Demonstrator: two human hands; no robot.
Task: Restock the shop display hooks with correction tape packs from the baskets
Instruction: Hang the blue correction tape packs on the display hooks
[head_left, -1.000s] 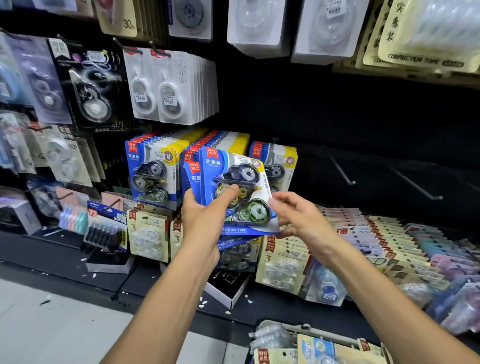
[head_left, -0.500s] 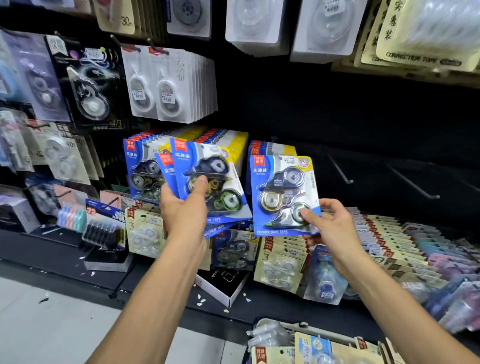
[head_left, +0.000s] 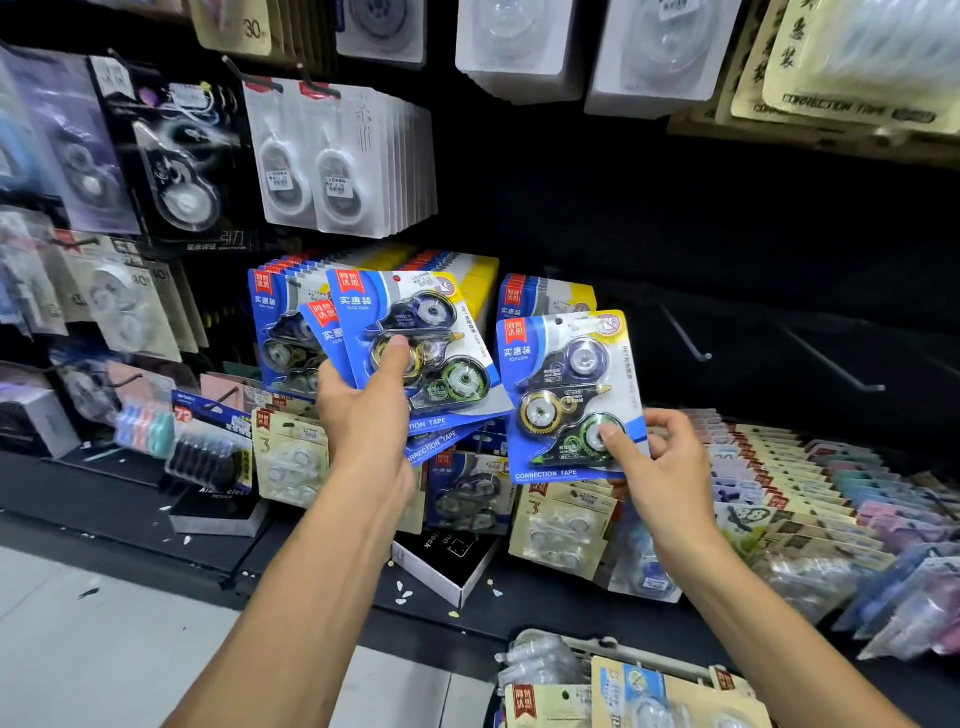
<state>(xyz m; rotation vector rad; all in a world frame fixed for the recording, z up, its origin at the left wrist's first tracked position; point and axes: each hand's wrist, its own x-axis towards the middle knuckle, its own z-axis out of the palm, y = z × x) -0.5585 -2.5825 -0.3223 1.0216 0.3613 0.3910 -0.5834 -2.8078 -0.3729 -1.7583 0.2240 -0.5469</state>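
My left hand (head_left: 363, 415) grips a fanned stack of blue correction tape packs (head_left: 415, 338), thumb pressed on the front blister. My right hand (head_left: 660, 467) pinches the lower right corner of a single blue pack (head_left: 566, 384), held upright just in front of a short row of the same packs (head_left: 545, 296) on a hook. More blue packs hang in full rows (head_left: 280, 332) behind my left hand. A basket (head_left: 613, 649) with cream-coloured tape packs shows at the bottom edge.
Two bare metal hooks (head_left: 685, 338) (head_left: 831, 364) stick out of the dark panel to the right. White blister packs (head_left: 343, 161) hang above. Rows of pastel packs (head_left: 789, 488) lie on the shelf at right. A black box (head_left: 447, 561) sits on the lower ledge.
My right hand took one pack off the stack and carried it right. The left hand's stack shifted slightly left and up. Since half a second ago, little has moved.
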